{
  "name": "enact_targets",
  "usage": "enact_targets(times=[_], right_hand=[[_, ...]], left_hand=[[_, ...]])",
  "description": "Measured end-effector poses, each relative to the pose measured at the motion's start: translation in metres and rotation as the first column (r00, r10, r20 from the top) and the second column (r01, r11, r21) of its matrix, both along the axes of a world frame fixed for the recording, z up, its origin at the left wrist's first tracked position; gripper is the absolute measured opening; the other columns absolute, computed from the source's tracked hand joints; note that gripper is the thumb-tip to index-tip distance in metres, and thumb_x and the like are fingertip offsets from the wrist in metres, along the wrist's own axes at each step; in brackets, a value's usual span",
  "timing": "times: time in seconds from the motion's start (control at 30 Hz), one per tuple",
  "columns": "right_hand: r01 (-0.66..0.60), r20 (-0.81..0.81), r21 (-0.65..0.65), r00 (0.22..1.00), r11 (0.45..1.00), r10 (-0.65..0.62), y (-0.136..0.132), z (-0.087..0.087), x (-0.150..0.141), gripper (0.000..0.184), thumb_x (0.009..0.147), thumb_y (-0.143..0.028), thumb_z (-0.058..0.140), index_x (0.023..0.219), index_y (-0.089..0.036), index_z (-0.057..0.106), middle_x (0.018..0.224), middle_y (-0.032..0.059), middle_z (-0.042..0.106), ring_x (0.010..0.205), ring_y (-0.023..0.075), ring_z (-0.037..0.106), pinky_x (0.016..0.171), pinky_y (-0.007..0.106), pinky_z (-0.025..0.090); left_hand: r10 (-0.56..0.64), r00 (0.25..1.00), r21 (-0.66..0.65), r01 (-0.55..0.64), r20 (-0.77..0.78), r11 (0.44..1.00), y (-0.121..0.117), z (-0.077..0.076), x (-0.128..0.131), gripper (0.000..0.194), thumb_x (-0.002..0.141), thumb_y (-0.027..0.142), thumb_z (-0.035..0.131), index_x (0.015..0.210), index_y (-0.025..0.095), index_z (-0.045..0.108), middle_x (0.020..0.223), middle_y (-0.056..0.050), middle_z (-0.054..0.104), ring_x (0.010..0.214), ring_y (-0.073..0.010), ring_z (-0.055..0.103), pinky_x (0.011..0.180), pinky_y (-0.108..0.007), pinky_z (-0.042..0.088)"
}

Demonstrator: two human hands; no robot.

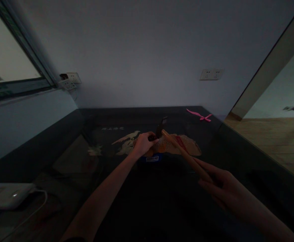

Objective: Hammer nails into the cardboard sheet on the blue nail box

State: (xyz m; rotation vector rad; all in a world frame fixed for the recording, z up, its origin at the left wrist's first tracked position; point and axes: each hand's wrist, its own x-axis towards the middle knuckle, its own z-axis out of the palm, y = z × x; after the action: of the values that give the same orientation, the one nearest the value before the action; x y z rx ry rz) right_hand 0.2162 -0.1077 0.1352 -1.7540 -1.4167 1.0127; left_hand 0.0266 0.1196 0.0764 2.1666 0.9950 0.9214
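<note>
My right hand (219,185) is wrapped round the wooden handle of a claw hammer (184,153). Its dark metal head tilts upward at the far end, just right of my left hand (144,143). The fingers of that hand are curled together close to the lower end of the head. A small dark patch shows between thumb and fingers, but what it is I cannot make out. Under and in front of my left hand sits a blue object (152,158) with a white label; most of it is lost in shadow.
The dark table (127,116) has a printed picture of orange-brown and pale shapes. A pink ribbon (202,117) lies near its back right corner. At the left edge rests a white device (9,195) with a cable. A wall (137,67) with sockets (211,74) stands behind.
</note>
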Motion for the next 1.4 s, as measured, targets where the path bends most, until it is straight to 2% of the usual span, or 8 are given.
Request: enact_targets(times=[0.23,0.47,0.6,0.77,0.93,1.1,1.27,1.4], right_hand=[[0.048,-0.02,-0.045,0.999,0.998,-0.048,0.0004,0.0033,-0.0017,0.067,0.076,-0.038,0.056,0.138,-0.024,0.036,0.051,-0.0058,0.05,0.035,0.0082,0.04,0.031,0.018,0.031],[0.015,0.049,0.009,0.999,1.0,-0.015,0.0031,0.0083,-0.0032,0.061,0.076,-0.032,0.057,0.134,-0.024,0.042,0.084,0.003,0.066,0.044,0.0088,0.048,0.037,0.02,0.04],[0.049,0.04,0.002,0.998,0.999,-0.049,0.0019,0.0081,-0.0032,0.064,0.076,-0.034,0.057,0.137,-0.025,0.039,0.07,0.0003,0.066,0.036,0.0086,0.043,0.031,0.02,0.036],[0.029,0.066,0.062,0.997,0.998,-0.033,0.0039,0.0084,-0.0049,0.058,0.072,-0.029,0.059,0.129,-0.025,0.05,0.072,0.0005,0.067,0.042,0.0094,0.049,0.034,0.019,0.039],[0.036,0.096,0.034,0.995,0.999,-0.039,0.0018,0.0091,-0.0035,0.064,0.076,-0.035,0.056,0.136,-0.019,0.04,0.063,-0.0006,0.064,0.037,0.0096,0.046,0.032,0.02,0.038],[-0.013,0.081,0.123,0.997,0.992,0.003,0.0039,0.0071,-0.0032,0.057,0.073,-0.028,0.061,0.129,-0.022,0.05,0.106,0.0062,0.066,0.078,0.0197,0.064,0.066,0.029,0.053],[0.019,0.028,-0.013,0.999,1.0,-0.019,0.0019,0.0054,-0.0017,0.064,0.077,-0.032,0.057,0.137,-0.025,0.038,0.072,0.0021,0.067,0.04,0.0112,0.05,0.035,0.022,0.042],[0.027,-0.003,0.007,1.0,1.0,-0.027,0.001,0.0042,-0.0007,0.063,0.075,-0.032,0.059,0.135,-0.023,0.041,0.075,0.0014,0.065,0.041,0.0087,0.047,0.036,0.02,0.038]], left_hand=[[0.002,1.0,-0.034,-0.002,0.001,0.999,0.0003,-0.0007,0.0007,0.01,0.073,0.022,0.062,0.08,0.016,0.064,0.079,-0.004,0.069,0.072,-0.015,0.062,0.068,-0.026,0.048],[0.006,1.0,0.003,-0.005,-0.023,1.0,-0.0005,0.0009,-0.0005,0.01,0.072,0.022,0.063,0.08,0.016,0.065,0.08,-0.004,0.069,0.072,-0.0158,0.062,0.069,-0.026,0.048],[0.001,1.0,-0.023,-0.001,0.003,1.0,-0.0003,-0.0001,0.0002,0.007,0.072,0.02,0.063,0.078,0.016,0.064,0.078,-0.003,0.068,0.07,-0.0147,0.062,0.068,-0.025,0.048],[0.01,0.999,0.008,-0.01,-0.032,1.0,0.0029,-0.0035,-0.0001,0.011,0.072,0.023,0.063,0.081,0.017,0.065,0.081,-0.003,0.069,0.074,-0.0161,0.063,0.069,-0.026,0.048],[-0.01,1.0,-0.004,0.01,-0.003,1.0,0.0038,-0.0051,0.0006,0.01,0.073,0.022,0.063,0.08,0.016,0.065,0.079,-0.004,0.069,0.071,-0.0149,0.062,0.067,-0.025,0.047],[0.002,1.0,0.005,-0.002,-0.022,1.0,0.0022,-0.0029,0.0007,0.012,0.072,0.023,0.063,0.082,0.016,0.065,0.081,-0.004,0.069,0.072,-0.0162,0.063,0.067,-0.026,0.047],[-0.016,1.0,0.014,0.017,-0.008,1.0,0.0021,-0.0023,0.0001,0.01,0.073,0.022,0.061,0.081,0.017,0.064,0.08,-0.003,0.068,0.073,-0.0155,0.062,0.068,-0.025,0.047],[-0.01,1.0,0.012,0.011,-0.022,1.0,0.0016,-0.0013,0.0003,0.01,0.073,0.022,0.061,0.081,0.017,0.064,0.08,-0.003,0.068,0.074,-0.0154,0.062,0.068,-0.025,0.047]])
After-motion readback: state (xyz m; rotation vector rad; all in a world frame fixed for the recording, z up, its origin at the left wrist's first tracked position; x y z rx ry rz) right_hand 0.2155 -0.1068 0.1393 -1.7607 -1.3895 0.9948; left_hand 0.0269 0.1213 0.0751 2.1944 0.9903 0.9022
